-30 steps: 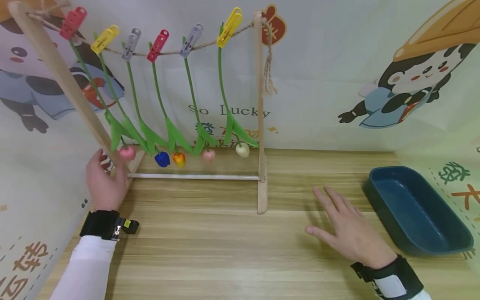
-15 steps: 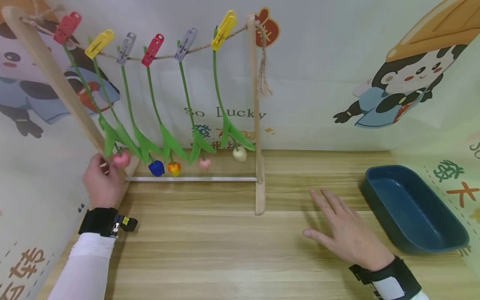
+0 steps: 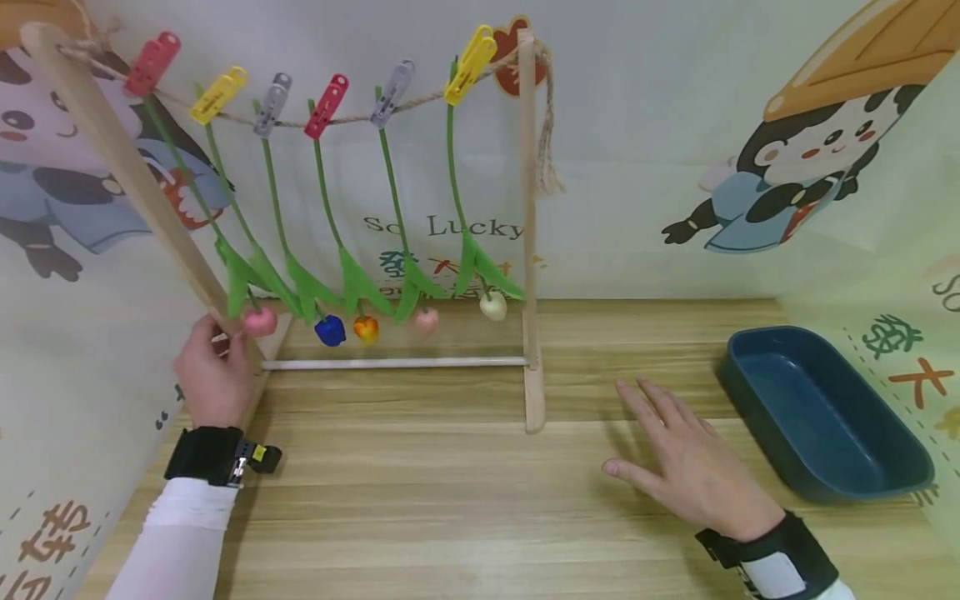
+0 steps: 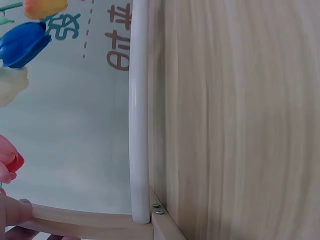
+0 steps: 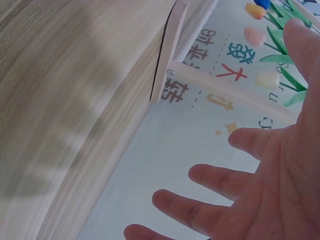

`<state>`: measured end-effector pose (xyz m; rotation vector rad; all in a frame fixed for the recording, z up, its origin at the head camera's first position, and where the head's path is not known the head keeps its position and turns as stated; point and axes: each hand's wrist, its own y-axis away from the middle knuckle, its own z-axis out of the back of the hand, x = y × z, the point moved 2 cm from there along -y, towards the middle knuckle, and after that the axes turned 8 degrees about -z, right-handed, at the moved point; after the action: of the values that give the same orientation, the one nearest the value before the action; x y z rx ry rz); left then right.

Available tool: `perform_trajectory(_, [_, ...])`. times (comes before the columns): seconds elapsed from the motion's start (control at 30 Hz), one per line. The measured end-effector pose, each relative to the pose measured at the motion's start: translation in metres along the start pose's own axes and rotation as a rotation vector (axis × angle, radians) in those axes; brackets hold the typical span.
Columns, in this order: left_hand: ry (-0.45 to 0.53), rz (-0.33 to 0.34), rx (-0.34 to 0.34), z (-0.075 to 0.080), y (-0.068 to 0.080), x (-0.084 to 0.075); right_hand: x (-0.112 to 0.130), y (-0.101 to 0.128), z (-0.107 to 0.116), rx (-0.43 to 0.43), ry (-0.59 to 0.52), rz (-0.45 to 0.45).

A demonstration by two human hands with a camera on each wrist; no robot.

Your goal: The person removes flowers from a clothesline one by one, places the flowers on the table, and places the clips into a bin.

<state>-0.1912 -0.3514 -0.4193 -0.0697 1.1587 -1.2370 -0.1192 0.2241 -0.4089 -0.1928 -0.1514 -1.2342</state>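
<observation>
Head view: the wooden rack (image 3: 528,250) stands on the table (image 3: 450,500), six tulips pegged upside down along its rope. The left hand (image 3: 213,375) grips the rack's left post beside the pink tulip (image 3: 259,321). The right hand (image 3: 693,467) hovers flat, fingers spread, holding nothing. I judge unpegging comes next.

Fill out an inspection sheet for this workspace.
Surface: wooden table, bare in front.
Job's things: wooden rack with six tulips hung head-down from pegs on a rope; pink tulip at far left.
Clutter: empty blue tray at right.
Grippers: left hand grips the rack's left post beside the pink tulip; right hand open, over the table.
Cables: nothing seen.
Surroundings: cartoon panda backdrop.
</observation>
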Motion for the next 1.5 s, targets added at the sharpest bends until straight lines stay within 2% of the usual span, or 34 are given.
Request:
perform_trajectory(0.23, [-0.001,0.024,0.042,-0.003,0.010,-0.009,0.001,0.001,0.000,0.005,-0.002,-0.006])
perform_trajectory(0.67, [0.036,-0.044,0.080,-0.012,0.025,-0.032,0.003,0.003,-0.002,0.005,-0.002,-0.003])
perform_trajectory(1.2, [0.111,-0.065,0.156,-0.026,0.043,-0.058,0.006,0.005,-0.002,-0.012,-0.004,0.023])
perform_trajectory(1.5, [0.132,-0.123,0.173,-0.036,0.050,-0.073,0.007,0.006,-0.006,-0.013,-0.014,0.034])
